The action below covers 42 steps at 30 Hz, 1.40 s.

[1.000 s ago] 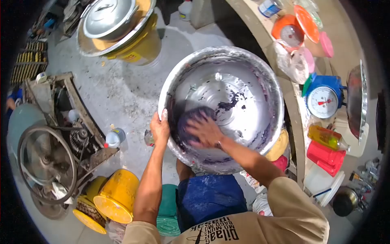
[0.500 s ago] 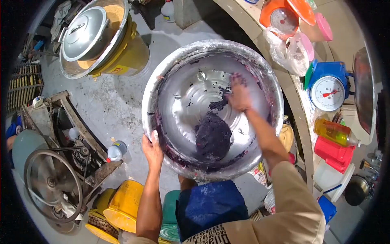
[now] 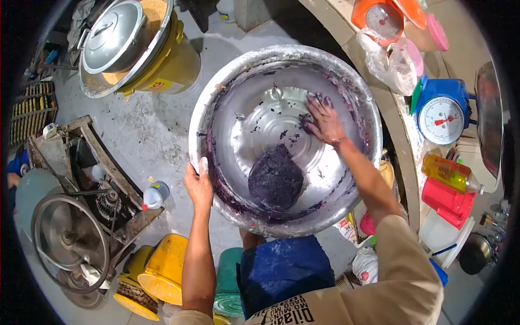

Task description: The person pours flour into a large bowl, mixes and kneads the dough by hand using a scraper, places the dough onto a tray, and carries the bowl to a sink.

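A wide metal basin (image 3: 374,108) sits in front of me, its inner wall smeared with dark purple residue. Inside, toward my side, lies a lump of dark purple dough (image 3: 275,181), with loose crumbs scattered beyond it. My left hand (image 3: 199,181) grips the basin's left rim, thumb on top and fingers hidden below the edge. Against the basin floor on the right side, my right hand (image 3: 325,119) lies with its fingers apart and stained purple. Small dough scraps (image 3: 305,120) are beside its fingertips; the hand is apart from the big lump.
At upper left, a lidded pot (image 3: 114,40) stands in a pan over a yellow bucket (image 3: 173,59). A machine with a wheel (image 3: 69,238) is at left, near a plastic jug (image 3: 156,195). The right counter holds a blue scale (image 3: 441,116) and an oil bottle (image 3: 449,172).
My right hand has slid slightly down and right across the basin floor. The dark scraps beside it have shifted, and the dough lump appears a little farther left. My left hand stays on the rim.
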Motion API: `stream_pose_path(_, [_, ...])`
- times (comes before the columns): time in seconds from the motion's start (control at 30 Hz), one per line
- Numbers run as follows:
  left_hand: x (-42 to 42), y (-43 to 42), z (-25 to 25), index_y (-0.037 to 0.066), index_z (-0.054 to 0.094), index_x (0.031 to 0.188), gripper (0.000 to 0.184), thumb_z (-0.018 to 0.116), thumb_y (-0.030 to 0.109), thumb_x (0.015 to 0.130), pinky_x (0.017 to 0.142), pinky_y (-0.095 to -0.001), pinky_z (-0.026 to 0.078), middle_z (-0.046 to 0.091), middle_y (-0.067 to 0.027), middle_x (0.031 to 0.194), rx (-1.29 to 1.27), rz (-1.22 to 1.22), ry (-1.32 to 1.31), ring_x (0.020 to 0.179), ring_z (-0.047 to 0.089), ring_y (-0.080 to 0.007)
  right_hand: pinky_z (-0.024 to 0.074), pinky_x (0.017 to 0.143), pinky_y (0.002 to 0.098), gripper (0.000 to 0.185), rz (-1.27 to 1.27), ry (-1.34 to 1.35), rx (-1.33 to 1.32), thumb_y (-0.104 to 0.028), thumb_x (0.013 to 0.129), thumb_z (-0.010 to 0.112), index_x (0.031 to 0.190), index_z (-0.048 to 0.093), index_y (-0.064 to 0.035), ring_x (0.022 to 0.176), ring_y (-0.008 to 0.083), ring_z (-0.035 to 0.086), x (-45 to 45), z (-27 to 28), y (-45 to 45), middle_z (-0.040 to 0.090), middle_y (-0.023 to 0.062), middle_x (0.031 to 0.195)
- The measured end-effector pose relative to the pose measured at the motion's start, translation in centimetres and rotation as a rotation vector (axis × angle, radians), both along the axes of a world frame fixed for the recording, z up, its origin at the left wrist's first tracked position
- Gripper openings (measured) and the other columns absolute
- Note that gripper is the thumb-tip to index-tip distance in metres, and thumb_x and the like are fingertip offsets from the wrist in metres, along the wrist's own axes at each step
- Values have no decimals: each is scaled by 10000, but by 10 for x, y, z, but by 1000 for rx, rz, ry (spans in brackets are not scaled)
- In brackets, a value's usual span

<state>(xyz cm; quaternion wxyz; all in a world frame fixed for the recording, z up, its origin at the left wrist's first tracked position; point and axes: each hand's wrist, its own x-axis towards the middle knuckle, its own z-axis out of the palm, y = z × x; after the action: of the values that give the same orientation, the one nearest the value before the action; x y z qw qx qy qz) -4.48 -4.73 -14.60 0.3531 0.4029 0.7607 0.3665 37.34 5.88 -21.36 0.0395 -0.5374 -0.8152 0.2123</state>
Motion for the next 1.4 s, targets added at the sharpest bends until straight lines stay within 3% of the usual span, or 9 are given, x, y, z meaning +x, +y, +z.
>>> stream_pose_path(0.1, [7,8,-4,-53,628,1027,317,646,263,1037,670,-343,462,651,-107,811,105,39,45,722,511,-152,221,1260,512,892,-123,-109,287,-395,964,577,1563,182,134,1459,411,393,-61,-34,-13,347,306,1597])
stream_pose_path(0.2, [6,-6,3,-52,636,1016,334,659,281,1026,657,-359,470,659,-122,789,-130,55,84,708,532,-155,219,1261,514,807,92,-91,25,-485,960,577,1579,325,-33,1515,405,301,-111,-93,-99,320,280,1619])
stream_pose_path(0.27, [9,2,-6,-54,639,998,335,661,279,1023,654,-363,472,665,-138,779,40,51,71,696,541,-161,202,1266,533,701,-110,672,-694,-477,975,560,1558,411,-116,1530,407,272,-103,5,-85,282,214,1661])
stream_pose_path(0.47, [-3,2,-3,-41,601,1067,373,666,322,1008,733,-447,511,703,-242,877,-147,-35,113,778,681,-356,132,1224,702,657,327,-140,-322,-469,936,605,1525,493,-199,1540,327,274,-144,138,-144,318,88,1669])
stream_pose_path(0.67, [-8,-10,-20,-30,525,1184,375,737,78,894,797,-486,529,706,-297,988,54,-35,-35,912,691,-489,210,1201,703,440,705,68,133,-378,872,665,1294,612,-265,1416,258,458,-125,-12,-145,478,-9,1568])
stream_pose_path(0.87, [-13,28,-14,-18,514,1194,412,765,108,893,817,-456,525,702,-278,1032,13,-169,39,974,694,-453,245,1179,668,345,290,-46,51,-291,844,661,1179,722,-236,1442,294,423,-171,17,-137,504,14,1539])
stream_pose_path(1.1, [6,-74,-27,-32,593,1145,425,833,173,862,843,-366,491,652,-127,1007,-116,132,-235,894,584,-224,275,1156,612,454,1097,-600,-208,-283,823,674,1273,663,-227,1418,279,420,-185,85,-129,443,36,1573])
stream_pose_path(1.23, [42,-111,-37,-63,470,1387,592,714,-37,849,1062,-356,443,609,-186,1306,-61,244,-137,1157,604,-261,336,1137,466,301,1203,386,91,-245,883,599,1180,574,-199,1284,226,492,-132,-48,-143,520,29,1332])
stream_pose_path(1.4, [46,-83,-24,-45,468,1350,586,652,-127,800,1041,-358,460,623,-169,1273,-17,260,-237,1150,611,-264,331,1098,578,437,1337,36,182,-289,836,656,1262,558,-281,1281,207,512,-157,-1,-91,539,2,1353])
